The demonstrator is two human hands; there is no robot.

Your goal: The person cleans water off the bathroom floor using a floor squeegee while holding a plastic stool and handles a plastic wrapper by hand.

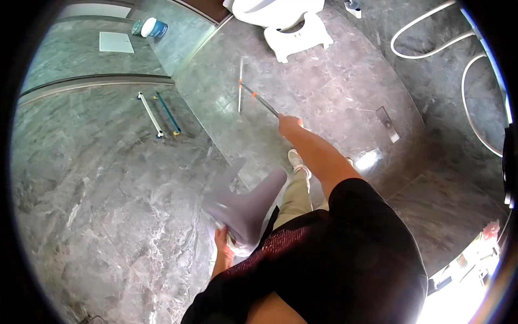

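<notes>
Touching marbled grey bathroom floor point(329, 119), apparently: a squeegee point(254, 95) in right hand point(290, 126).

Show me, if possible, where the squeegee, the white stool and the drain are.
Squeegee point(265, 103), head view: its handle.
White stool point(298, 40), head view: its body.
Drain point(387, 124), head view: middle of grate.

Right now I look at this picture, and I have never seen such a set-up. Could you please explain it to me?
There is no machine: a person works with two bare hands. The only picture comes from a camera worn on the head, looking forward and down. The right hand grips a long-handled tool; its thin crosspiece appears to touch the grey floor. The left hand holds a grey-purple object, perhaps a stool. Ahead stands a white step stool; to the right is a drain grate.
</notes>
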